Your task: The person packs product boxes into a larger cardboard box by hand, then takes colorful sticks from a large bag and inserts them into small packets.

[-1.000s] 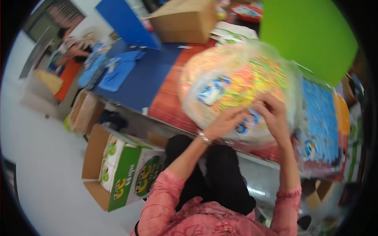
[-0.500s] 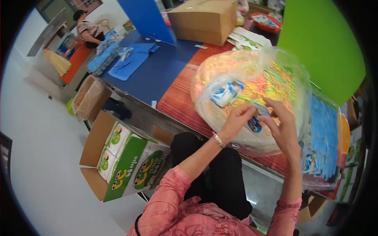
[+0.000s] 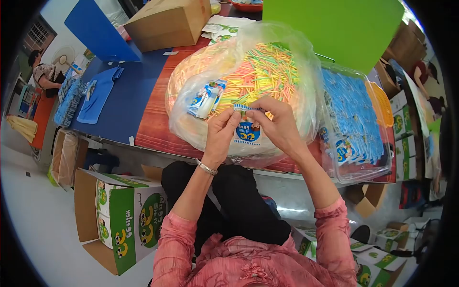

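A small blue-and-white printed packet (image 3: 247,133) hangs upright between my hands, in front of a big clear plastic bag (image 3: 184,126). My left hand (image 3: 222,133) pinches the packet's upper left edge, with a bracelet on that wrist. At the upper right edge, my right hand (image 3: 278,125) has thumb and fingers closed on the same packet. The bag is full of thin coloured sticks (image 3: 267,71) in yellow, green, orange and pink. To the left of my hands, similar packets (image 3: 206,99) with a white piece on top lie on the bag.
A clear bin (image 3: 346,177) of blue packets stands at right beside an orange basket (image 3: 380,103). Green and blue panels (image 3: 103,33) rise behind, near a cardboard box (image 3: 167,26). An open carton (image 3: 122,225) sits at lower left. Other people are at both sides.
The view has swung to the right, so the bag and bin appear further left. Both hands stay on the packet, which now shows its printed front more plainly.
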`<state>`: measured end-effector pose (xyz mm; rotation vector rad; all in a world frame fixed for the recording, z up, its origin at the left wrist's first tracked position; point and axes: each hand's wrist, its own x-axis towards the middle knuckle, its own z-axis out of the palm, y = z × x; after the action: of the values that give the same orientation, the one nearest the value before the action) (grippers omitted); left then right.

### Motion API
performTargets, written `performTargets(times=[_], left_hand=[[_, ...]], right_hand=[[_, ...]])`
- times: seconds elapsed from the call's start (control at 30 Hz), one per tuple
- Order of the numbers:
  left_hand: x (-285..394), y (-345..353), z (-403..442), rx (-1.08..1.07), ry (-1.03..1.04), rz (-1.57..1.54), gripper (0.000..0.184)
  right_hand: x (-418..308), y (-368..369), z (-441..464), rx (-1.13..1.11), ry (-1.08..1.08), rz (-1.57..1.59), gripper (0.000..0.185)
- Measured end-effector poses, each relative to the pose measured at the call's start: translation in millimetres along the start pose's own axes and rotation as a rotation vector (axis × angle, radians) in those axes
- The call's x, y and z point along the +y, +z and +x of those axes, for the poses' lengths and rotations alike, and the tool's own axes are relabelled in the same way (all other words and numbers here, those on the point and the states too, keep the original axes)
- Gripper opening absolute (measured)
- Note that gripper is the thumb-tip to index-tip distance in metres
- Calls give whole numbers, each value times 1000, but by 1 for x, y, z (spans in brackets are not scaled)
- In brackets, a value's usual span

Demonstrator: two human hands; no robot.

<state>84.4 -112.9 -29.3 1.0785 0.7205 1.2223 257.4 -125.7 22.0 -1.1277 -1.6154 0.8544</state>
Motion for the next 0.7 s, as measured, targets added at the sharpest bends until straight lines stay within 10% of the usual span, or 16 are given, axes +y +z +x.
performTargets(times=[0.43, 0.7], left_hand=[[-12, -2, -9, -266, -31, 280, 18], [-8, -71, 36, 197, 283, 1117, 28]], right_hand=[[16, -9, -11, 5, -268, -276, 12], [18, -78, -2, 382, -51, -141, 13]])
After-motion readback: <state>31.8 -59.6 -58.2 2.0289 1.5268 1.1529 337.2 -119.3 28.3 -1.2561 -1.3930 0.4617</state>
